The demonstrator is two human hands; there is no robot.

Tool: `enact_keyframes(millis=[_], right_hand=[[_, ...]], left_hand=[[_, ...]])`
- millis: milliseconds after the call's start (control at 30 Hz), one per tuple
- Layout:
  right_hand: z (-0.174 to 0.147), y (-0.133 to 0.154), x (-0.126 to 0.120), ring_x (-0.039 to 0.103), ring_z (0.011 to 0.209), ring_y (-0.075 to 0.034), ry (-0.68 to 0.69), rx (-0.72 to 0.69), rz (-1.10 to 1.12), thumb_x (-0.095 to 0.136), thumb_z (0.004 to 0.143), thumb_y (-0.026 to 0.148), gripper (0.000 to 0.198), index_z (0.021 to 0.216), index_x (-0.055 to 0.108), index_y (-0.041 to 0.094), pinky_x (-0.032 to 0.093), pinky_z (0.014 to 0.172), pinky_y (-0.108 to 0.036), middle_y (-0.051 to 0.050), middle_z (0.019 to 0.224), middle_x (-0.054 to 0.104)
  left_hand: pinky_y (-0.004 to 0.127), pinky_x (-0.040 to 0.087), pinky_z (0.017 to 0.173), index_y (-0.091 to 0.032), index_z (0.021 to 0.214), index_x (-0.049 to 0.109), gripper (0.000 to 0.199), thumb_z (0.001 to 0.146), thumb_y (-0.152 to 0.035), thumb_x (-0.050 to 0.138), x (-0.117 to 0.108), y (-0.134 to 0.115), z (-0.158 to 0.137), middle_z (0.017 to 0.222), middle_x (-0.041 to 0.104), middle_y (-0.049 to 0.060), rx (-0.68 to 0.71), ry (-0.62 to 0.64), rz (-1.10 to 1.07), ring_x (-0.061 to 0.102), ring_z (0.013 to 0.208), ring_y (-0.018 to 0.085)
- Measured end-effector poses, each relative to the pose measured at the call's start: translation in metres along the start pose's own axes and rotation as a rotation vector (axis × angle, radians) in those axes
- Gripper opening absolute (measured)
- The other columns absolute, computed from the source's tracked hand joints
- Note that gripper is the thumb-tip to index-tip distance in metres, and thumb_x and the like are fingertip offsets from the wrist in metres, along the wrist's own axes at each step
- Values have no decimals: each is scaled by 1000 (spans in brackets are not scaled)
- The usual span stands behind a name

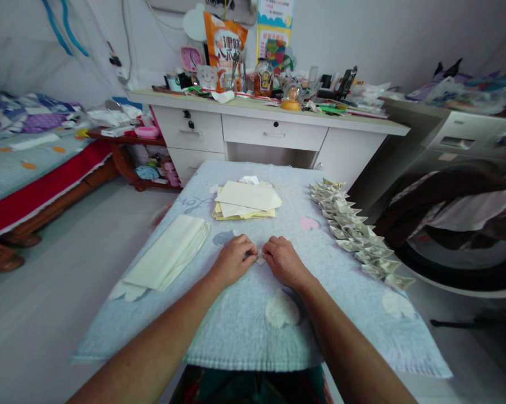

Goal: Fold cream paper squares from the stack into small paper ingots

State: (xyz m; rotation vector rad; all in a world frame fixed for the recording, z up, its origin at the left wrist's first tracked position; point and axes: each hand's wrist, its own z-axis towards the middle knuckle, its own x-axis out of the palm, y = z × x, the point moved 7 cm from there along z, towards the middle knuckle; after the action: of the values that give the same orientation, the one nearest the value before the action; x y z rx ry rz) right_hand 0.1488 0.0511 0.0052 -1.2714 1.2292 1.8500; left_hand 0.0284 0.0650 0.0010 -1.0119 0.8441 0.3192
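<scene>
My left hand [238, 259] and my right hand [283, 259] meet over the middle of the cloth-covered table. Between their fingertips is a small piece of folded paper [260, 258], mostly hidden by the fingers. Both hands are closed in a pinch on it. Just beyond them lies a stack of cream and yellow paper sheets [247, 196]. Left of my left hand rests a folded bundle of pale greenish paper [166, 252]. Several pointed folded-paper pieces [356, 230] stand in rows along the table's right side.
A pale blue patterned cloth [244, 331] covers the table. Behind it is a white desk [273, 132] crowded with jars, a snack bag and small items. A bed [33, 163] is at left; a washing machine [459, 224] with cloth hanging from its door is at right.
</scene>
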Motion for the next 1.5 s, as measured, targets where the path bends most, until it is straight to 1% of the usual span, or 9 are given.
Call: enact_keyframes(millis=[200, 367, 533, 733, 1033, 1133, 1300, 1400, 1500], right_hand=[[-2, 4, -2, 49, 85, -17, -19, 40, 27, 61, 84, 21, 4, 85, 61, 17, 32, 75, -27, -4, 89, 58], [0, 7, -1, 49, 87, -17, 3, 45, -21, 55, 90, 22, 11, 84, 62, 18, 31, 78, -28, -5, 90, 60], [4, 6, 1, 50, 89, -18, 34, 74, -74, 53, 91, 23, 13, 84, 62, 18, 29, 74, -30, -5, 93, 62], [7, 4, 3, 51, 90, -20, 74, 108, -99, 50, 92, 25, 15, 86, 62, 18, 28, 74, -31, -7, 94, 63], [2, -6, 0, 51, 86, -16, 22, 130, 57, 52, 91, 24, 12, 87, 62, 18, 28, 75, -28, -4, 88, 61], [1, -7, -3, 50, 87, -17, -6, 159, 43, 54, 90, 27, 13, 85, 62, 17, 28, 74, -28, -4, 89, 60], [2, -6, -2, 49, 88, -18, 16, 182, 18, 53, 90, 24, 15, 83, 64, 18, 27, 73, -29, -5, 90, 60], [3, -7, 0, 49, 89, -18, 26, 177, 17, 53, 90, 23, 14, 84, 65, 19, 26, 73, -29, -4, 90, 61], [3, -6, 0, 49, 89, -17, 32, 158, 27, 52, 91, 23, 15, 85, 66, 19, 27, 74, -29, -4, 89, 61]], left_hand=[[28, 44, 77, -18, 72, 64, 11, 80, -14, 57, 0, 0, 0, 82, 57, 2, 14, 4, -14, 56, 82, 16], [28, 44, 77, -18, 73, 64, 10, 80, -15, 57, 1, 1, 0, 83, 57, 3, 13, 1, -12, 55, 84, 16], [31, 44, 79, -18, 73, 63, 8, 80, -17, 59, -2, 3, -1, 84, 55, 3, -8, -62, 26, 54, 86, 17], [33, 43, 79, -18, 71, 62, 10, 80, -17, 57, 1, 3, 1, 82, 54, 3, -9, -50, 75, 53, 85, 18], [35, 43, 82, -18, 71, 63, 11, 79, -17, 55, 2, 2, 3, 81, 53, 2, 12, -52, 113, 53, 85, 18], [35, 43, 83, -18, 71, 63, 12, 80, -17, 55, 2, 2, 3, 81, 53, 2, 16, -54, 114, 53, 84, 18], [35, 43, 83, -18, 70, 63, 11, 78, -16, 57, 1, 0, 3, 80, 53, 2, -9, -48, 112, 53, 84, 18], [34, 43, 82, -19, 77, 66, 7, 78, -19, 59, 0, -1, 4, 83, 54, 3, -17, -70, 92, 53, 86, 19], [35, 42, 85, -21, 89, 68, 12, 80, -22, 60, 0, -2, 5, 88, 56, 3, -5, -83, 69, 53, 91, 20]])
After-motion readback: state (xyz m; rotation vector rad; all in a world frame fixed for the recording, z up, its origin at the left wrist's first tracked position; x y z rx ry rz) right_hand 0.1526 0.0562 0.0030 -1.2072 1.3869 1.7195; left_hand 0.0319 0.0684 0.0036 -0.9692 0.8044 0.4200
